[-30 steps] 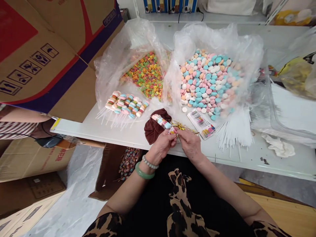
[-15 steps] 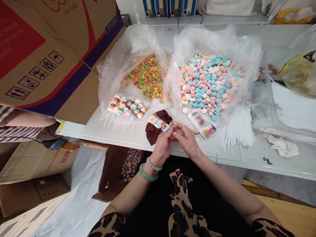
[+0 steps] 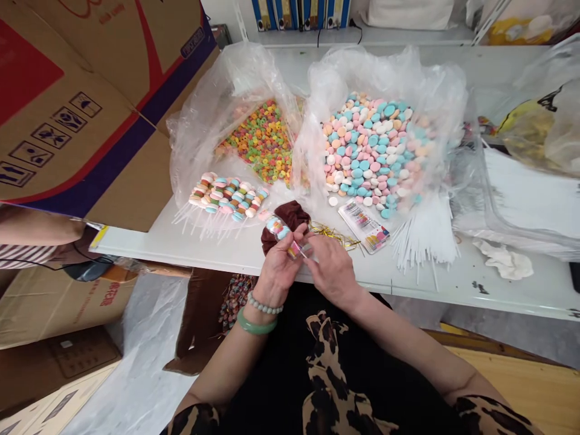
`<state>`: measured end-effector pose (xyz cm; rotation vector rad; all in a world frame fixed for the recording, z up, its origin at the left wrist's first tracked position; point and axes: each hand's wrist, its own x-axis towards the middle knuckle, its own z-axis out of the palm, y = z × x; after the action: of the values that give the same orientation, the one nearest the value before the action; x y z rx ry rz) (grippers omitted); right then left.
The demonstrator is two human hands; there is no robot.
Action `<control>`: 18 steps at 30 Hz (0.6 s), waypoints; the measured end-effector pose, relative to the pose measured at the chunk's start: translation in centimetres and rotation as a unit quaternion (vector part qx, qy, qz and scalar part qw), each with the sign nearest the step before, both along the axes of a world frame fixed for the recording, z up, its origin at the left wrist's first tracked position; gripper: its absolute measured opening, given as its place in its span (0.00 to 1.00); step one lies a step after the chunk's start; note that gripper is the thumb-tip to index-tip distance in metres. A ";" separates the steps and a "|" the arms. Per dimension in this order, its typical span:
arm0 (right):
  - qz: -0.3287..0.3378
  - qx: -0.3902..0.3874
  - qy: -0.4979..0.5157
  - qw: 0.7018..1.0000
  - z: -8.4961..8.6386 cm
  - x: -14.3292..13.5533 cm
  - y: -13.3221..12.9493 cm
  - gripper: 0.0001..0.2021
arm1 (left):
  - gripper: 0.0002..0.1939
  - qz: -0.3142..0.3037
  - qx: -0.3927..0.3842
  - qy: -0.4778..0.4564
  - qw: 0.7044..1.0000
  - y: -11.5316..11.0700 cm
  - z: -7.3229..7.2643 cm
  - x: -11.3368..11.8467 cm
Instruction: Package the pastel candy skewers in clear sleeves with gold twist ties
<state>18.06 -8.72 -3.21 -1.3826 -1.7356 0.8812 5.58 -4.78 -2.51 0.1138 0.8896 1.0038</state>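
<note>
A slim row of pastel, candy-like discs in printed clear plastic (image 3: 277, 227) is held slantwise between the two hands, above the front of the white worktop (image 3: 226, 254). By the left hand (image 3: 281, 269) the grip is closed around its lower part, the upper part being left exposed beyond the fingers; it seems to be steadied this way so that the narrow end is presented to the other side. By the right hand (image 3: 333, 266) that lower end is pinched in a narrow grip; whether film, stick or a tie lies between the fingertips cannot be told.

Just beyond the grip, a dark brown gathered cloth (image 3: 292, 211) is partly covered by the wrapped row. Thin, shiny gold strips (image 3: 338, 235) are spread just right of the grip, probably for easy picking. Farther right, flat printed clear sleeves (image 3: 365, 225) are kept stacked, and thin white sticks (image 3: 426, 241) are fanned, apparently so that single ones can be drawn off. Left of the grip, disc-and-ring skewers (image 3: 229, 196) are laid side by side, their white ends turned toward the worktop's front edge, perhaps for ready lifting.
</note>
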 end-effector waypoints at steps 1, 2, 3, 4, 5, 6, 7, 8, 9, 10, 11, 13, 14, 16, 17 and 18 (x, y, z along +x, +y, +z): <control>-0.003 0.062 -0.060 0.996 0.1 -0.4 0.0 0.09 | 0.08 0.025 -0.020 0.001 0.999 0.1 0.0 0.2; 0.003 0.117 -0.116 0.986 0.1 -0.7 0.0 0.10 | 0.09 0.041 -0.036 -0.004 0.999 0.1 0.0 0.5; 0.010 0.164 -0.166 0.972 0.1 -1.0 0.2 0.10 | 0.11 0.047 -0.049 -0.013 0.998 0.1 0.1 0.8; 0.015 0.188 -0.191 0.963 0.0 -1.2 0.4 0.11 | 0.12 0.045 -0.058 -0.027 0.997 -0.1 0.1 1.1; 0.012 0.179 -0.176 0.968 0.0 -1.3 0.7 0.11 | 0.13 0.039 -0.066 -0.040 0.996 -0.2 0.2 1.4; 0.002 0.136 -0.121 0.983 -0.1 -1.3 1.1 0.11 | 0.13 0.030 -0.074 -0.052 0.995 -0.4 0.2 1.6; -0.008 0.068 -0.043 0.997 -0.2 -1.1 1.5 0.12 | 0.12 0.019 -0.078 -0.062 0.995 -0.6 0.2 1.8; -0.019 -0.006 0.040 0.999 -0.4 -0.9 1.8 0.13 | 0.11 0.008 -0.074 -0.066 0.995 -0.8 0.1 1.8; -0.029 -0.072 0.110 0.991 -0.5 -0.6 2.1 0.14 | 0.10 -0.006 -0.062 -0.065 0.996 -1.0 -0.1 1.6; -0.030 -0.128 0.164 0.978 -0.7 -0.3 2.3 0.15 | 0.11 -0.027 -0.040 -0.056 0.997 -1.1 -0.4 1.4; -0.019 -0.179 0.206 0.962 -0.9 0.1 2.3 0.15 | 0.13 -0.054 -0.009 -0.042 0.998 -1.3 -0.7 1.1; 0.028 -0.276 0.275 0.920 -1.3 1.0 2.1 0.13 | 0.18 -0.119 0.071 0.007 0.990 -1.7 -1.2 0.2; 0.051 -0.330 0.311 0.890 -1.4 1.5 1.8 0.11 | 0.17 -0.150 0.108 0.042 0.982 -2.0 -1.4 -0.3; 0.058 -0.380 0.349 0.855 -1.3 2.2 1.2 0.09 | 0.10 -0.181 0.170 0.126 0.960 -2.4 -1.5 -1.3; 0.037 -0.367 0.346 0.863 -1.0 2.5 0.9 0.07 | 0.09 -0.179 0.189 0.170 0.950 -2.6 -1.4 -1.7; 0.007 -0.339 0.338 0.878 -0.6 2.6 0.8 0.05 | 0.10 -0.170 0.202 0.206 0.942 -2.8 -1.3 -1.9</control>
<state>20.64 -7.92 -3.79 -1.2250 -0.9157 1.8374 3.66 -7.61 -3.79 0.8255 0.9858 0.8340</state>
